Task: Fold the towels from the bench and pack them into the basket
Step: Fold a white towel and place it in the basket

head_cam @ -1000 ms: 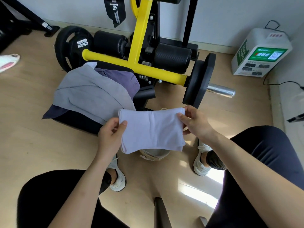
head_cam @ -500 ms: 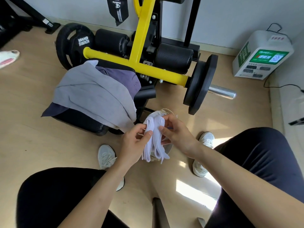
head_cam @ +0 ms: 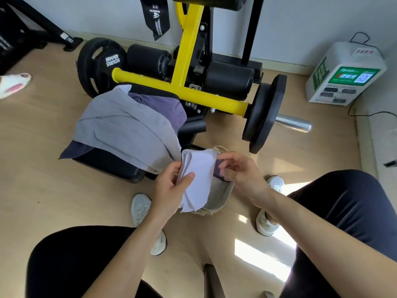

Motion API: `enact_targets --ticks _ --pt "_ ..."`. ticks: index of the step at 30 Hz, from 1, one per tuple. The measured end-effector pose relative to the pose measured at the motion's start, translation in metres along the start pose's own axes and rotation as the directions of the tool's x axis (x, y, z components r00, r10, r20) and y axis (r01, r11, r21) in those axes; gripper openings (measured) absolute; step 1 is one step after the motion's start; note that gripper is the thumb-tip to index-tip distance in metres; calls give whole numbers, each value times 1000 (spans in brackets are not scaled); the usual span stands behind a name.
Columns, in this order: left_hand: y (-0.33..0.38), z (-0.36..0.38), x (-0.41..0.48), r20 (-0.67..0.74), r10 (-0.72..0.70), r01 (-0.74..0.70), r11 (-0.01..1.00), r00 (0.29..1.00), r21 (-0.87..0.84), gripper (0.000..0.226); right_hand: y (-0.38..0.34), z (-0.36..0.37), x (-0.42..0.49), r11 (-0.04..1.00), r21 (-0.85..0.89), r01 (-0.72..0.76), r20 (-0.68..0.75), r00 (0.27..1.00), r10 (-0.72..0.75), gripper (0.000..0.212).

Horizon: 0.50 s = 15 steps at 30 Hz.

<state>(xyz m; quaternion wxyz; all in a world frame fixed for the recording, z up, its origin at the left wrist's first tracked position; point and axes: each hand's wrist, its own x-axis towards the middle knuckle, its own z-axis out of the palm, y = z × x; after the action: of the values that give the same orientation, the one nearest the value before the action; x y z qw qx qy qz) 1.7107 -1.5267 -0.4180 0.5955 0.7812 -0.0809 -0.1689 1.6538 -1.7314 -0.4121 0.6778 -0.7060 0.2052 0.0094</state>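
Folded white towel (head_cam: 197,179) poised right over the basket (head_cam: 221,194), packing step under way!
Left hand (head_cam: 169,190) pinches the towel's near-left edge, thumb on top; right hand (head_cam: 240,171) hovers half-curled at its far corner, grip unclear. Next, I'd judge: lower it in. Grey towel (head_cam: 120,127) waits on the bench (head_cam: 103,166).

In the upper left of the frame, the black weight plate (head_cam: 101,66) carries white lettering, "HAMMER STRENGTH". At the upper right, the white box (head_cam: 345,74) bears a green label with a QR code; its characters are too small to read. The strap (head_cam: 156,17) hanging at top centre shows a white logo, unreadable.
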Motion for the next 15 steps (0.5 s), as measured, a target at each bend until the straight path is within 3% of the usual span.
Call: enact_targets --ticks 3,5,6,10,15 --pt "9 -9 -2 57 -46 53 992 997 -115 21 12 -7 7 988 -97 -121 -44 992 117 56" --pt "13 -15 -2 114 -76 100 969 991 -226 26 18 -9 11 977 -46 -209 54 976 211 81" --pt "13 -18 -1 137 -90 126 952 986 -277 29 21 -9 12 971 7 -238 126 964 236 84" --pt "9 -23 2 114 -171 200 923 979 -329 37 16 -5 10 946 171 -274 331 921 207 58" --pt "-2 -25 8 44 -261 260 904 964 -340 42 15 -5 7 955 192 -227 292 942 165 58"
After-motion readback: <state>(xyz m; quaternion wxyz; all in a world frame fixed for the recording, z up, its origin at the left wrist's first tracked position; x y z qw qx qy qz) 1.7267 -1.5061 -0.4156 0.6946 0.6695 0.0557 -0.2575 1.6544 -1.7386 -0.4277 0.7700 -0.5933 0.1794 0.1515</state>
